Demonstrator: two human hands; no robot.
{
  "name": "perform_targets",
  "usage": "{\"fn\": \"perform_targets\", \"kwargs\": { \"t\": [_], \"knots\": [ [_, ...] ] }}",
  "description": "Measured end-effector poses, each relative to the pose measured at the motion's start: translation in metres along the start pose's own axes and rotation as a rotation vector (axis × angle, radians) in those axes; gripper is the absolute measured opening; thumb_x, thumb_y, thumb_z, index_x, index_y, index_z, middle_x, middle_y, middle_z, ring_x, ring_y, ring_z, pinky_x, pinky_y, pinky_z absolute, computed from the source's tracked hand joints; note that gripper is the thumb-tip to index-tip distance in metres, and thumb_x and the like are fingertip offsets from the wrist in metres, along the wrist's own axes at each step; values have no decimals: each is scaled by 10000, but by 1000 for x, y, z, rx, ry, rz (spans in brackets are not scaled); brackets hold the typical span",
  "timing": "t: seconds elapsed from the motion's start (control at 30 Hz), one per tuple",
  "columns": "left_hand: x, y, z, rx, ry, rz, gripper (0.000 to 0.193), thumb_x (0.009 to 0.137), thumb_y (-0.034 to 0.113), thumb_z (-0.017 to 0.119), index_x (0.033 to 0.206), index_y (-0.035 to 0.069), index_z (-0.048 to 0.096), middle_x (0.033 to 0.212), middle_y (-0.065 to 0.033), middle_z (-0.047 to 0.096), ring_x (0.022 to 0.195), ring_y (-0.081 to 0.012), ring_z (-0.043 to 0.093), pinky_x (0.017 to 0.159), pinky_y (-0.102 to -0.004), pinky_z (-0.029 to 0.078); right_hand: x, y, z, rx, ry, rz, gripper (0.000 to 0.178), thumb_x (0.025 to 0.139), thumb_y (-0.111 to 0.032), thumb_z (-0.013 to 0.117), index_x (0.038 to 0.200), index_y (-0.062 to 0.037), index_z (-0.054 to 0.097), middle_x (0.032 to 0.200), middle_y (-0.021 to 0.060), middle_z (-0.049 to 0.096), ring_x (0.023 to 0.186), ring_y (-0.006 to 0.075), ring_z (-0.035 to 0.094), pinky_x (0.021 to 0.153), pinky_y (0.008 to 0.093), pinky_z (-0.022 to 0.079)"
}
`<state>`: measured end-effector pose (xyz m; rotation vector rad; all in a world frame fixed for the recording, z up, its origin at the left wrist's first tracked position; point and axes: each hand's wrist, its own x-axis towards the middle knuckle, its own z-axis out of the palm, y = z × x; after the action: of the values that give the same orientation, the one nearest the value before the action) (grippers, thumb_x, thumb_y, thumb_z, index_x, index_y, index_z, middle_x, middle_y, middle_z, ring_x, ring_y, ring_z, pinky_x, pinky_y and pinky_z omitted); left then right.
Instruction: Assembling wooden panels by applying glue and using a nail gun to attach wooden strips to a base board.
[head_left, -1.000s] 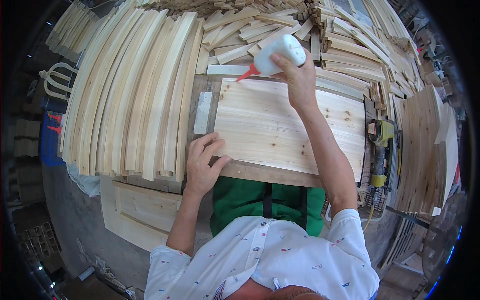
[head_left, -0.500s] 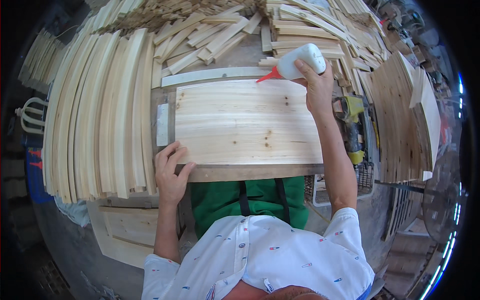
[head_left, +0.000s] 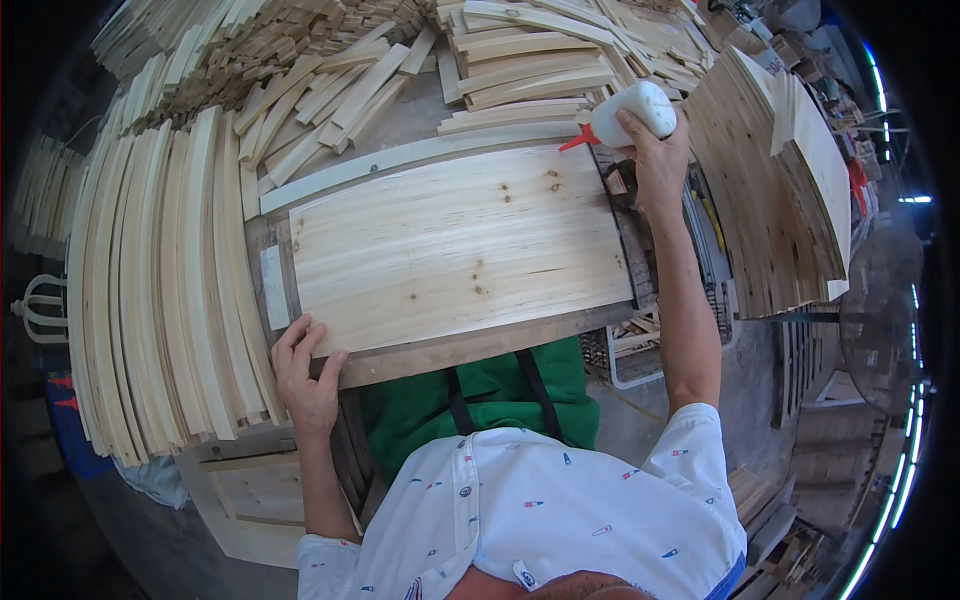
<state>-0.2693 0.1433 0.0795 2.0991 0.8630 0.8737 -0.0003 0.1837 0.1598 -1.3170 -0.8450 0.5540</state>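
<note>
A pale wooden panel (head_left: 450, 245) with several dark knots lies flat on the workbench (head_left: 460, 345) before me. My right hand (head_left: 660, 155) grips a white squeeze bottle (head_left: 640, 112), tilted so its red nozzle (head_left: 578, 139) points left and down at the panel's far right corner. Whether the tip touches the wood I cannot tell. Fingers apart, my left hand (head_left: 307, 375) rests on the panel's near left corner and holds nothing. Along the panel's far edge runs a long, thin wooden strip (head_left: 420, 165).
Long wooden strips (head_left: 165, 280) stand in rows at the left. Loose slats (head_left: 350, 100) are heaped at the back. A stack of wooden panels (head_left: 755, 170) stands at the right, near a wire basket (head_left: 640, 345). A small white piece (head_left: 273, 287) lies left of the panel.
My right hand has moved the bottle rightward along the panel's far edge to its right corner. The whole view has turned and shifted; my left hand stays at the near left corner.
</note>
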Motion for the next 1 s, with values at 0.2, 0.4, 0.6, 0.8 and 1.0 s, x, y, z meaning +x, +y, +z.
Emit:
{"fn": "perform_targets", "kwargs": {
  "t": [0.2,0.4,0.6,0.8,1.0],
  "knots": [
    [-2,-4,-10,21,-4,-22,373,705,85,776,1057,33,663,1218,-110,582,1091,-300,538,928,-391,462,-6,-3,-27,-3,62,38,586,796,-188,783,1219,28,438,1119,146,570,982,228,635,683,307,610],
    [-10,-13,-38,84,24,-58,375,695,59,777,1052,29,668,1213,-118,588,1102,-297,535,939,-387,456,-8,-3,-41,42,113,19,542,801,-140,773,1209,21,453,1094,141,589,957,233,644,698,341,616],
    [-25,-20,-62,180,45,-148,377,700,50,774,1061,28,666,1216,-114,585,1121,-294,526,960,-382,444,-10,-4,-65,-2,161,4,526,807,-122,767,1208,25,458,1088,136,598,946,226,649,715,345,612],
    [-45,-25,-80,216,66,-198,380,713,55,763,1078,27,660,1242,-109,578,1134,-295,519,982,-395,427,-10,-2,-93,-110,187,-22,555,809,-158,773,1230,19,458,1092,122,600,947,205,644,684,316,602],
    [-61,-29,-94,236,84,-254,381,725,55,756,1092,21,661,1247,-119,575,1142,-290,519,991,-391,421,-12,-4,-106,-328,257,-75,592,813,-208,774,1248,24,446,1117,138,585,957,210,639,663,295,592]
  ]
}}
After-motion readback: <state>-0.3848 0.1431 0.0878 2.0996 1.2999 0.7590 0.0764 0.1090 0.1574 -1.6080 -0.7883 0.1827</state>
